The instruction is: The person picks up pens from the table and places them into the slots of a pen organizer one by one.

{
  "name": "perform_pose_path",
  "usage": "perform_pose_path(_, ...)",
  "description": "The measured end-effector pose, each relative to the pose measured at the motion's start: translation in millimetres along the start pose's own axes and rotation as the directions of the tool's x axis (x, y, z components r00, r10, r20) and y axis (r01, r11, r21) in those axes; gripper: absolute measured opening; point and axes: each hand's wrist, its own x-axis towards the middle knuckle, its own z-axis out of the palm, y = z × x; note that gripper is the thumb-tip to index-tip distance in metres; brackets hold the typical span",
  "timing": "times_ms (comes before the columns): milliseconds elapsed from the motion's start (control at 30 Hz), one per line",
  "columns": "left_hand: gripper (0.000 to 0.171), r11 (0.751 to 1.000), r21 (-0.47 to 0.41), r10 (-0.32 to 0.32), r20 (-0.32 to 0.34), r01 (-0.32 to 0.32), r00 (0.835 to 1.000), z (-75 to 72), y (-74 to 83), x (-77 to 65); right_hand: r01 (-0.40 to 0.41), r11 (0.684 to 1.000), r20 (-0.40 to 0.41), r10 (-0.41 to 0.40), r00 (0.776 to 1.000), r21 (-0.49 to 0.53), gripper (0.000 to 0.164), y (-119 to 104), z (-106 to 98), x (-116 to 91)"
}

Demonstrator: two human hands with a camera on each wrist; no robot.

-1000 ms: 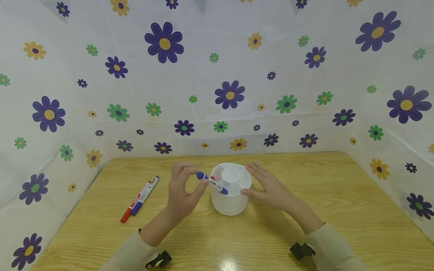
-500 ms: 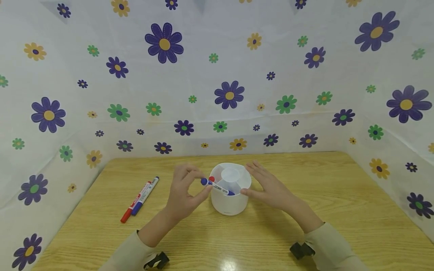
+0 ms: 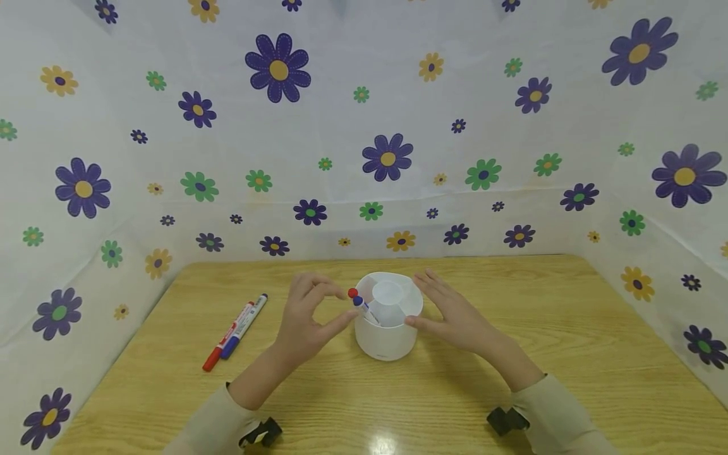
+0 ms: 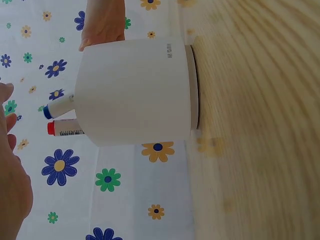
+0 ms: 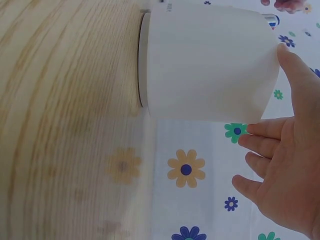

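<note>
A white round organizer (image 3: 385,344) with compartments and a central cup stands on the table. A blue-capped marker (image 3: 368,310) leans in its left part, its capped end above the rim. Beside it shows the red end of another marker (image 3: 352,293). Just left of these two ends is my left hand (image 3: 304,322), thumb and index finger apart; the left wrist view shows a gap between the hand (image 4: 12,180) and the blue-ended marker (image 4: 60,106). My right hand (image 3: 455,319) touches the organizer's right rim with thumb and fingers outstretched. The compartment floors are hidden.
On the table's left side lie a red marker (image 3: 227,338) and a blue marker (image 3: 244,327), side by side. The wooden table (image 3: 364,404) runs back to a flower-printed cloth (image 3: 341,126), which also rises at both sides.
The blue-capped marker, pinched by my left hand earlier, has gone down into the organizer and been let go. My left thumb and index finger have parted. My right hand stays at the rim.
</note>
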Motion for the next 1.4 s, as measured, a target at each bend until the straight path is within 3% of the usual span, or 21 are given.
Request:
perform_pose_path(233,0.033,0.998,0.053,-0.035,0.008,0.035,0.999,-7.6,-11.9,0.3,-0.005,1.0,0.001,0.005,1.0,0.004,0.085,0,-1,0)
perform_pose_path(400,0.019,0.995,0.091,-0.035,-0.018,0.036,0.999,-13.7,-24.4,1.1,-0.011,1.0,0.006,0.01,1.0,0.006,0.086,0,-1,0)
perform_pose_path(633,0.014,0.984,0.171,-0.047,-0.06,0.057,0.997,-22.9,-48.2,-0.7,-0.016,1.0,0.009,0.016,1.0,0.005,0.086,0,-1,1)
perform_pose_path(867,0.016,0.952,0.285,-0.102,-0.053,0.113,0.993,-35.3,-72.9,-5.5,-0.016,1.0,0.012,0.016,1.0,0.001,0.086,-1,-1,1)
perform_pose_path(1067,0.019,0.901,0.4,-0.195,0.032,0.166,0.98,-49.6,-93.9,-10.1,-0.016,1.0,0.011,0.016,1.0,0.008,0.086,-2,-2,1)
perform_pose_path(1167,0.023,0.865,0.458,-0.286,0.109,0.207,0.952,-57.9,-101.5,-12.7,-0.017,1.0,0.012,0.017,1.0,0.009,0.086,-2,-3,1)
perform_pose_path(1233,0.025,0.825,0.509,-0.373,0.163,0.246,0.913,-63.5,-104.9,-14.5,-0.018,1.0,0.012,0.018,1.0,0.01,0.086,-2,-3,1)
perform_pose_path(1300,0.029,0.775,0.564,-0.47,0.212,0.285,0.857,-68.9,-107.2,-16.3,-0.019,1.0,0.013,0.018,1.0,0.011,0.086,-2,-3,1)
perform_pose_path(1400,0.034,0.689,0.65,-0.598,0.261,0.321,0.758,-75.8,-110.3,-19.9,-0.02,1.0,0.013,0.02,1.0,0.01,0.086,-2,-3,1)
